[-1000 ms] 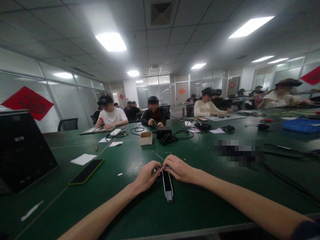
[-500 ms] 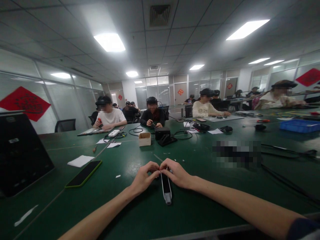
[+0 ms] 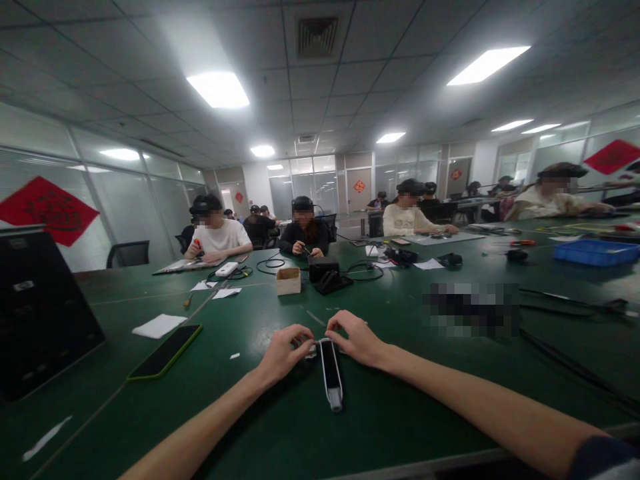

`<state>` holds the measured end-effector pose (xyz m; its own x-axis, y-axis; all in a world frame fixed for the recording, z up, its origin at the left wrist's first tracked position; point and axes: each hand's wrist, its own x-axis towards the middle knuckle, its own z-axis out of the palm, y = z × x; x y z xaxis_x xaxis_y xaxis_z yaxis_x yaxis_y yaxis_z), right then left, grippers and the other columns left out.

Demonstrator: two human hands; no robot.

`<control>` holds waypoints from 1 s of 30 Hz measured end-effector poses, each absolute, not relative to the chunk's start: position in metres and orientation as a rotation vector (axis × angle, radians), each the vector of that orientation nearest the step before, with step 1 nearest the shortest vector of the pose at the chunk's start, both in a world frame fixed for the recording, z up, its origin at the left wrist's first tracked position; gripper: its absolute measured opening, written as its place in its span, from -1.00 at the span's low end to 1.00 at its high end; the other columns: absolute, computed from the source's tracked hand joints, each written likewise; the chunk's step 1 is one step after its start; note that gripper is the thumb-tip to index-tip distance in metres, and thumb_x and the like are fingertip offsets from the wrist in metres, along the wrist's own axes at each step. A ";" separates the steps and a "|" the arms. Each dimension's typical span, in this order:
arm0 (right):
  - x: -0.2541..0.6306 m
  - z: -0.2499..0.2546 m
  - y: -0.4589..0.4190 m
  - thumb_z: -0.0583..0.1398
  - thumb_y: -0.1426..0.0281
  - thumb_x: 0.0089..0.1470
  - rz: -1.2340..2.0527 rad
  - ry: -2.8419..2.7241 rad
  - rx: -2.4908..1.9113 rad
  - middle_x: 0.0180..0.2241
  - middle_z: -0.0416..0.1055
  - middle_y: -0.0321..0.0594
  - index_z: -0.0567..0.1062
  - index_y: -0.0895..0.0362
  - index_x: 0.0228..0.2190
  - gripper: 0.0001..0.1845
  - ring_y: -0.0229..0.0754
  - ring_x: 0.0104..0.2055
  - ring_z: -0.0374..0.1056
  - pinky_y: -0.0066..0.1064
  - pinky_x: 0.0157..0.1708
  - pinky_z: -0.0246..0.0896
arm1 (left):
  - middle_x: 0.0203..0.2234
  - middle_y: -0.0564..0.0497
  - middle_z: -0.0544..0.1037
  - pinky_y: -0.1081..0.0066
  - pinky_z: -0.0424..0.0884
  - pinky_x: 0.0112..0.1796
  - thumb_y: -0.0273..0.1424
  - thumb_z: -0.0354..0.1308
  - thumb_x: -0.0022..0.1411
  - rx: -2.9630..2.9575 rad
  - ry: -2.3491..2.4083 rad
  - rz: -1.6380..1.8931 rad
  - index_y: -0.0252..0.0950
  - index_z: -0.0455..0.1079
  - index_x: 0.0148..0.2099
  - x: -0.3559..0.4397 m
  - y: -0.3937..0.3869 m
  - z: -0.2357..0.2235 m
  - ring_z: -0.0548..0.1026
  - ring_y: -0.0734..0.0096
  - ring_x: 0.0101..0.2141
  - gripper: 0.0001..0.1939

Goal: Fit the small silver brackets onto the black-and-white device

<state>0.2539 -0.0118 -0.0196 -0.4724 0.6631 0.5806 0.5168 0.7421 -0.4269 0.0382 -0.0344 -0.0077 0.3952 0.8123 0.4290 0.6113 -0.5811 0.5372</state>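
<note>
A slim, pen-like device (image 3: 331, 373) with a pale rim, a dark face and a grey tip lies on the green table, its tip towards me. My left hand (image 3: 286, 351) is just left of its far end, thumb and fingers curled together; whatever they hold is too small to make out. Beside those fingertips is a small pale piece (image 3: 311, 352). On the other side, my right hand (image 3: 354, 341) bends over the device's far end with its fingertips drawn together. Its fingers partly hide one another, and I cannot make out what is in them.
To the left lie a phone (image 3: 166, 352) with a green edge and a folded white paper (image 3: 159, 326). Ahead stand a small open box (image 3: 289, 281) and a black stand (image 3: 327, 275). A blue tray (image 3: 595, 253) is at right. Several people sit across the table.
My hands, which met at the device's far end, have drawn apart, left hand leftward and right hand slightly rightward. The far end of the device now shows. The view has shifted slightly.
</note>
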 end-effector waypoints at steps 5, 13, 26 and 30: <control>0.275 -0.025 0.011 0.12 0.42 0.15 0.122 -2.258 -1.065 -0.31 0.40 -0.13 0.45 0.20 -0.32 -0.88 -0.15 -0.24 0.29 -0.29 -0.20 0.23 | -0.43 0.04 0.55 0.45 0.37 -0.34 -0.34 0.09 0.17 2.387 1.377 0.855 -0.29 0.47 -0.31 0.031 -0.024 -0.011 0.46 0.40 -0.42 -0.83; 0.279 -0.035 0.022 0.06 0.41 0.18 0.065 -2.299 -1.126 -0.10 0.33 -0.01 0.32 0.24 0.07 -0.58 -0.08 -0.08 0.26 -0.24 -0.08 0.21 | -0.42 0.03 0.57 0.44 0.36 -0.31 -0.35 0.07 0.17 2.358 1.405 0.810 -0.29 0.47 -0.30 0.039 -0.022 -0.014 0.49 0.37 -0.40 -0.82; 0.281 -0.028 0.006 0.13 0.39 0.12 0.149 -2.517 -0.951 -0.33 0.38 -0.18 0.45 0.18 -0.36 -0.87 -0.19 -0.29 0.26 -0.33 -0.24 0.17 | -0.40 0.02 0.59 0.41 0.38 -0.30 -0.29 0.07 0.16 2.249 1.391 0.807 -0.29 0.46 -0.30 0.039 -0.022 -0.015 0.51 0.34 -0.36 -0.79; 0.280 -0.028 0.005 0.12 0.34 0.14 0.244 -2.488 -0.975 -0.31 0.38 -0.18 0.44 0.17 -0.35 -0.84 -0.20 -0.28 0.26 -0.34 -0.26 0.19 | -0.39 0.01 0.59 0.40 0.38 -0.29 -0.27 0.06 0.17 2.255 1.379 0.796 -0.29 0.46 -0.27 0.038 -0.021 -0.016 0.51 0.34 -0.35 -0.77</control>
